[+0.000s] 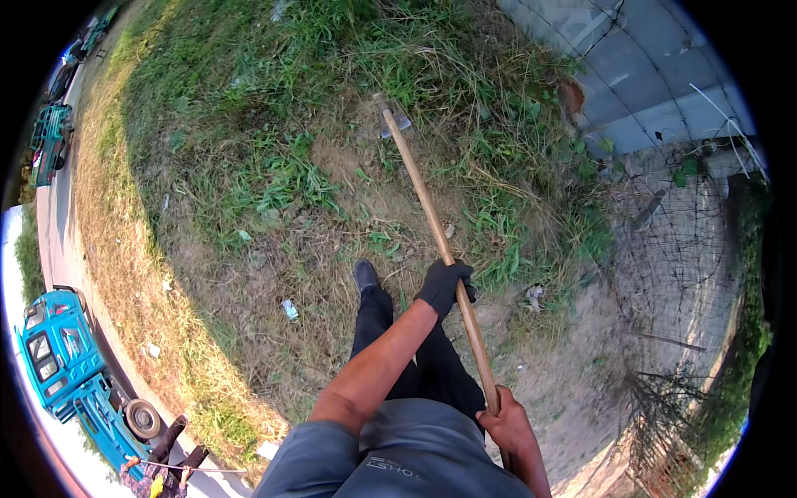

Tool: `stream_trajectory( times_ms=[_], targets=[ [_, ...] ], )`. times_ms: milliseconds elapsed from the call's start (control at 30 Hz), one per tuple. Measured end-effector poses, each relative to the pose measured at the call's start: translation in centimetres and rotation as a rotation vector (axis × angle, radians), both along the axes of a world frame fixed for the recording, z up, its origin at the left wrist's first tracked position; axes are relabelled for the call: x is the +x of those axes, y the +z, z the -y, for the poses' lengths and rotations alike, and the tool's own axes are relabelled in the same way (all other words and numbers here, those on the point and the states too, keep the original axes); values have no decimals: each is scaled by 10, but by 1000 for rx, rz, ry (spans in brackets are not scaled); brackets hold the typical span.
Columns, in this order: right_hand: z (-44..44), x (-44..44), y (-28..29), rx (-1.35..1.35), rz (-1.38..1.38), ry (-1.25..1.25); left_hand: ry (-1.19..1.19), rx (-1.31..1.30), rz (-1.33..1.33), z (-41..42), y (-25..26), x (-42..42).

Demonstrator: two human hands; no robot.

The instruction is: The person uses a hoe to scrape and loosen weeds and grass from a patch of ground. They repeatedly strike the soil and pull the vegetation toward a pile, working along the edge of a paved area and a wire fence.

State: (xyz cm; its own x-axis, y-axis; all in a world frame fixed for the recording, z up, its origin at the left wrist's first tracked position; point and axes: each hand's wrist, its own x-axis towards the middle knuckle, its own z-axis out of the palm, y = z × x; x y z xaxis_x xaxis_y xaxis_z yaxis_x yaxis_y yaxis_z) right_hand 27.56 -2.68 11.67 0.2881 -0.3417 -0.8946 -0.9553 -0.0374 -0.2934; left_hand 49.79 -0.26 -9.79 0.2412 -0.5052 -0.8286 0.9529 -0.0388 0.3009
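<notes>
A hoe with a long wooden handle (423,193) slants from my right side up to the ground ahead. Its metal blade (393,123) is at the ground, beside cut grass and a patch of bare soil (342,159). My left hand (442,287), in a dark glove, grips the handle around its middle. Lower down, close to my waist, my bare right hand (507,418) is wrapped around the handle near its rear end. Below the left forearm, one dark shoe (365,274) shows on the dry grass; my other foot is hidden.
Wire mesh (666,243) and a grey wall (641,81) border the right. Weeds (286,177) and litter (289,309) lie ahead-left. Beyond sunlit grass, a blue three-wheeled truck (68,348) and a green cart (50,146) stand along a road. A person (159,476) holds a pole at lower left.
</notes>
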Motion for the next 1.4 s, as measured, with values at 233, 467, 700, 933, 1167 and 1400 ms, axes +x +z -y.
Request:
stream_trajectory(
  times_ms=[233,467,700,933,1167,1400],
  targets=[
    [1,-27,-44,-45,-7,71,160,133,227,-1,-12,62],
    [-4,-33,-86,-126,4,184,8,157,-133,-25,-88,-21],
    [-12,-71,-24,-174,-231,293,10,67,-359,-20,-30,-79],
    [-11,-53,-45,-130,-128,232,34,141,-259,-35,-42,-56],
    [-25,-104,-23,-89,-185,207,-75,175,-230,-26,-51,-77],
    [-18,-171,34,-152,-287,238,-67,271,-353,-31,-78,-144]
  ],
)
